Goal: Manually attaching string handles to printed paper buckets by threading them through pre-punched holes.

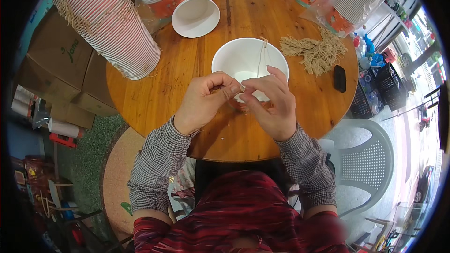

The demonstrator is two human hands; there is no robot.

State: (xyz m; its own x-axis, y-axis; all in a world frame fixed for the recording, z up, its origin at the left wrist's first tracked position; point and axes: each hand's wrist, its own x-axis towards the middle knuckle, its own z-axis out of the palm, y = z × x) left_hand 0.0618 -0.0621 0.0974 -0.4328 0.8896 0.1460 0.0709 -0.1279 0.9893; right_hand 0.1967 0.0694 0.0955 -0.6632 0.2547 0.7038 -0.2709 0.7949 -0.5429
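A white paper bucket (pixel 225 56) with some orange on its outside stands on the table in front of me. A thin beige string (pixel 260 59) hangs over its far rim and down inside. At the near rim my left hand (pixel 204 96) is closed, thumb and forefinger pinching a bit of string. My right hand (pixel 274 100) meets it there, its thumb and forefinger also pinched on the string while the other fingers are raised. The fingertips almost touch, and they hide the near rim and exactly how the string lies between them.
Beige strings (pixel 316 54) lie heaped at the right beside a small black object (pixel 340 78). A tall bucket stack (pixel 110 23) leans at the left; another white bucket (pixel 194 17) lies tipped behind. Bagged stacks (pixel 358 2) line the far side. A grey plastic chair (pixel 365 164) stands at right.
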